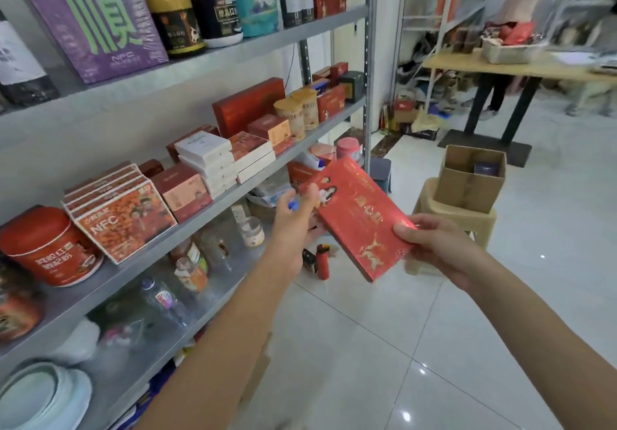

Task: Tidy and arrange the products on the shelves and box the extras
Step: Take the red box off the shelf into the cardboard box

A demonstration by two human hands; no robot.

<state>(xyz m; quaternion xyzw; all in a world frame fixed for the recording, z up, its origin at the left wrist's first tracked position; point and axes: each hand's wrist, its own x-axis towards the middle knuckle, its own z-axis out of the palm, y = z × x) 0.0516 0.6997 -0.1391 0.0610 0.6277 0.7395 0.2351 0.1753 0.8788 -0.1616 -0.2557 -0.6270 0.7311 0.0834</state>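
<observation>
Holding a flat red box (360, 219) mid-air w/ both hands, between the shelves and the cardboard box (467, 186) on the stool (460, 226). Pinching the near corner w/ the right hand (434, 246), thumb on top, fingers curling under. Gripping the far end w/ the left hand (293, 219), thumb on the top face. Also seeing a small blue bit by those fingers, can't tell what.

Judging progress as approx. mid-way. Seeing neat stacks on the middle shelf (240, 191): white boxes (207, 159), orange packs (123, 216) leaning in a row, a red tub (50, 246) at the near end. Finding the lower shelf (230, 287) jumbled w/ bottles (167, 299), jars & bags. Noting the cardboard box open, flaps up, w/ something dark inside, so prob. boxing extras already. Spotting a lighter (322, 261) on the floor (434, 329). Leaving to do: choosing shelf vs. cardboard box for this one, plus sorting the bottom levels.

Reading the red box as glossy card, thin, rectangular, gold print catching light; prob. stiff, light, a bit slippery. Taking the cardboard box for plain brown corrugated, matte. Taking the shelves for smooth grey metal, the tub for round & lidded, the floor for shiny tile.
</observation>
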